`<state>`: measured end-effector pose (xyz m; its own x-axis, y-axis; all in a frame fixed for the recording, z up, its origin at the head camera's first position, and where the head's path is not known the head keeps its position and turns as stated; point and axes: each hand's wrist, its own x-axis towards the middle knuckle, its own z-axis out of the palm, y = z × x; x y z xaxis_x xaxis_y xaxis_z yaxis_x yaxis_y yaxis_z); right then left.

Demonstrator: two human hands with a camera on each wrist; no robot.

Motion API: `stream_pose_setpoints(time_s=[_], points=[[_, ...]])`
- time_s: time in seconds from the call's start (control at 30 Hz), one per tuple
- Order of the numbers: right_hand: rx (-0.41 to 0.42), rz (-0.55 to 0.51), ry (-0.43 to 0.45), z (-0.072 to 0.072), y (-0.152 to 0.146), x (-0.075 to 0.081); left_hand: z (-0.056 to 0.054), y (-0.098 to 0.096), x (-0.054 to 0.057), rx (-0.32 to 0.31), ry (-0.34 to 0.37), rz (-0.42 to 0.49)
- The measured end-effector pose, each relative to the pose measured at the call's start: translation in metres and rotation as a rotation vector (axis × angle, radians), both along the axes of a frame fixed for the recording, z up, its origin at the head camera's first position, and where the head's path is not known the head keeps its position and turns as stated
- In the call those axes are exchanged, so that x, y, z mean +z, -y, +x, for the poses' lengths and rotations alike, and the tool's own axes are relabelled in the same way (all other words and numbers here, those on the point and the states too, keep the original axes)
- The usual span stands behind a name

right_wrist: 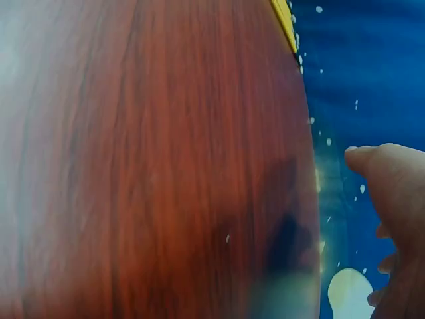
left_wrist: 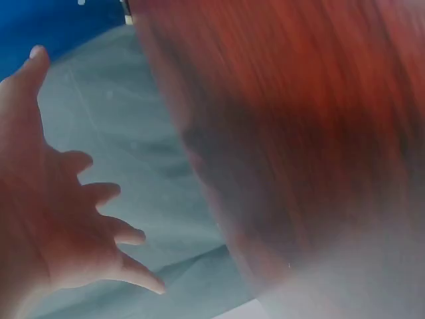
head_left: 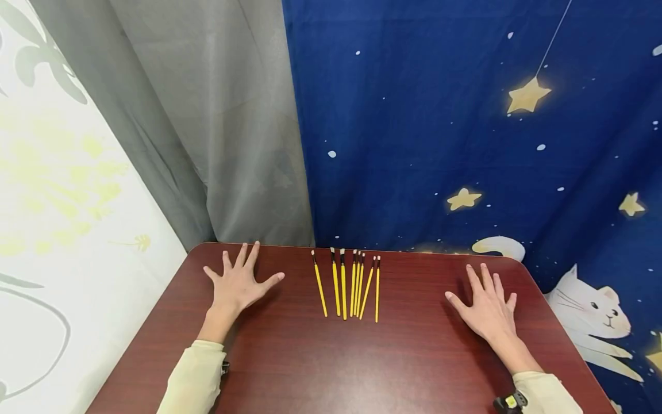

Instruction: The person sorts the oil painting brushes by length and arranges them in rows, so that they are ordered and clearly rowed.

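Note:
Several yellow-handled paintbrushes [head_left: 343, 290] lie in a loose row on the table, their pale bristles toward the far edge. To the left of them, my left hand [head_left: 237, 284] is spread wide with its thumb toward the brushes and holds nothing. On the other side my right hand [head_left: 486, 307] is also spread, fingers straight, farther from the brushes than the left. In the left wrist view the left hand [left_wrist: 60, 212] shows spread fingers with nothing in them. Part of the right hand [right_wrist: 398, 199] shows in the right wrist view, along with yellow brush handles [right_wrist: 284, 23] at the top.
The reddish-brown wooden table [head_left: 320, 362] has rounded far corners. Behind it hang a grey curtain [head_left: 253, 144] and a blue curtain [head_left: 403, 126] printed with stars and a white cat. A white patterned cloth [head_left: 62, 230] hangs at the left.

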<state>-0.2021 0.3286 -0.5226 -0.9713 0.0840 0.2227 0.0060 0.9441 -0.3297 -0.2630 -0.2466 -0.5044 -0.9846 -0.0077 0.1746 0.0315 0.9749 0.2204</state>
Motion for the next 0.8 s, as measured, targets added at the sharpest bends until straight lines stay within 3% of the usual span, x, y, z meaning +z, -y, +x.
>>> stream_pose_setpoints(time_s=[0.1, 0.27, 0.57, 0.8], points=[[0.017, -0.012, -0.034, -0.001, 0.006, 0.003, 0.001, -0.009, -0.001, -0.011, -0.019, 0.046], [0.048, -0.012, -0.066, -0.003, 0.016, 0.006, 0.009, -0.024, 0.000, -0.018, 0.007, 0.121], [0.082, -0.046, -0.016, -0.004, 0.030, 0.009, 0.018, -0.040, 0.007, -0.046, -0.022, 0.162], [0.115, -0.073, -0.063, -0.008, 0.046, 0.008, 0.017, -0.056, 0.009, -0.095, -0.038, 0.175]])
